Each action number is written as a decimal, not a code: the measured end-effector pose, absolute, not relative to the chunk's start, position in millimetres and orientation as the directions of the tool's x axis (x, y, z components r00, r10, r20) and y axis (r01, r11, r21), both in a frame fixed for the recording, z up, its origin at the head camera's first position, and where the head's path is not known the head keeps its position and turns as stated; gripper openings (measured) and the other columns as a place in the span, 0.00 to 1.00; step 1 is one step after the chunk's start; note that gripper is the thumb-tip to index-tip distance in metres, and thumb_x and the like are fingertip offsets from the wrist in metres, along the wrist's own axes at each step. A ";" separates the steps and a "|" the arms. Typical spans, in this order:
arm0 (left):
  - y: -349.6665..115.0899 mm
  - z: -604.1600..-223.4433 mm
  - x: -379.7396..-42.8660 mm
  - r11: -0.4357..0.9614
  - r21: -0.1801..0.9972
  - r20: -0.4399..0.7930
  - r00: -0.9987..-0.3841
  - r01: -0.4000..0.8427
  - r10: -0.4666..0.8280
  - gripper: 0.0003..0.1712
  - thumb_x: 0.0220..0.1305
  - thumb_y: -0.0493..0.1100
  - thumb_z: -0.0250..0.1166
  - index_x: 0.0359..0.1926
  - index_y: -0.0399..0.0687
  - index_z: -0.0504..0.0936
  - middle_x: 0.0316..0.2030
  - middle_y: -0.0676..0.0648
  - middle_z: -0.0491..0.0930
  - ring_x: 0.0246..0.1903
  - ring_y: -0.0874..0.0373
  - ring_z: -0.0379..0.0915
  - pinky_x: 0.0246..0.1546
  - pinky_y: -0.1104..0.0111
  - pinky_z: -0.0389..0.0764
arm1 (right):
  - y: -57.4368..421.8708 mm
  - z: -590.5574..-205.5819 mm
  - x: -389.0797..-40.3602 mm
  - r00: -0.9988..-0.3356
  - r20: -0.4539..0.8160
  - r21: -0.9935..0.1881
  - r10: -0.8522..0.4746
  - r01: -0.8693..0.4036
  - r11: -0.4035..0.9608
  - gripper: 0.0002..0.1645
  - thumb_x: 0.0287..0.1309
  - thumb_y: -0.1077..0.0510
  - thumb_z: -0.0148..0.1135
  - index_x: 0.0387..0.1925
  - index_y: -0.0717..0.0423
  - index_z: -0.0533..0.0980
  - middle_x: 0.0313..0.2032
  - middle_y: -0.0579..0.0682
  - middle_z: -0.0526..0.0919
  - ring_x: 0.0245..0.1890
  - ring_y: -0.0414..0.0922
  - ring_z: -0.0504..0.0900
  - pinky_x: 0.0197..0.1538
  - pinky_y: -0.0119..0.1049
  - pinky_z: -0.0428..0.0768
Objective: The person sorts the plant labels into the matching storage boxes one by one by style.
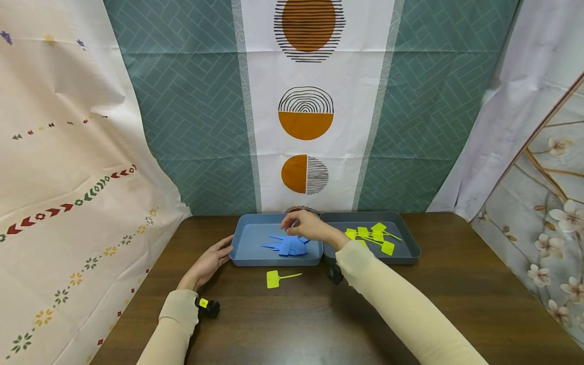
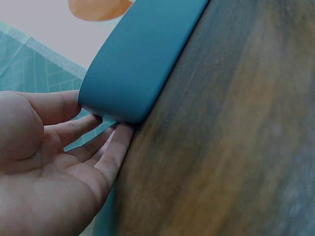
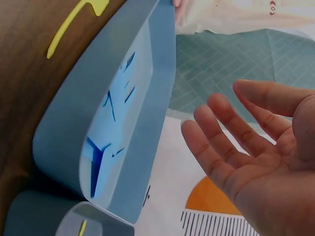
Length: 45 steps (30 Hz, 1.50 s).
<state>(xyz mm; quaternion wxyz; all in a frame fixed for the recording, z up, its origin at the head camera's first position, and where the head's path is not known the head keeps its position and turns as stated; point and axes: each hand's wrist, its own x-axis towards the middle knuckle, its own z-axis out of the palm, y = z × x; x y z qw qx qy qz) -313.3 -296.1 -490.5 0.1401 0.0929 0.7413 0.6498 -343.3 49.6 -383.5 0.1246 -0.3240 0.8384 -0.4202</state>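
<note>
My left hand (image 1: 211,262) rests its fingertips against the left end of the light blue tray (image 1: 248,256). In the left wrist view its fingers are extended along the tray's corner (image 2: 123,105). Above this tray my right hand (image 1: 307,224) hovers with relaxed fingers; the right wrist view shows nothing between them. Beneath it lies a heap of blue plant labels (image 1: 289,246), several overlapping. One yellow plant label (image 1: 272,279) is on the table in front of the tray, its thin stem towards the right.
A dark grey tray (image 1: 406,257) stands right beside the blue one, holding several yellow plant labels (image 1: 377,234). Both trays sit on a brown wooden table (image 1: 274,324). A patterned curtain (image 1: 205,152) hangs behind, with more cloth at the left and right.
</note>
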 end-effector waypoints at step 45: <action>-295.3 -491.3 -313.7 0.134 0.990 -0.088 -0.946 -0.048 0.312 0.33 0.86 0.39 0.40 0.83 0.36 0.43 0.81 0.33 0.43 0.80 0.39 0.42 0.79 0.46 0.47 | 18.7 -450.2 -269.3 -0.559 -0.079 -0.503 -0.825 -0.693 0.517 0.22 0.71 0.60 0.65 0.64 0.48 0.80 0.64 0.44 0.78 0.62 0.38 0.75 0.68 0.35 0.73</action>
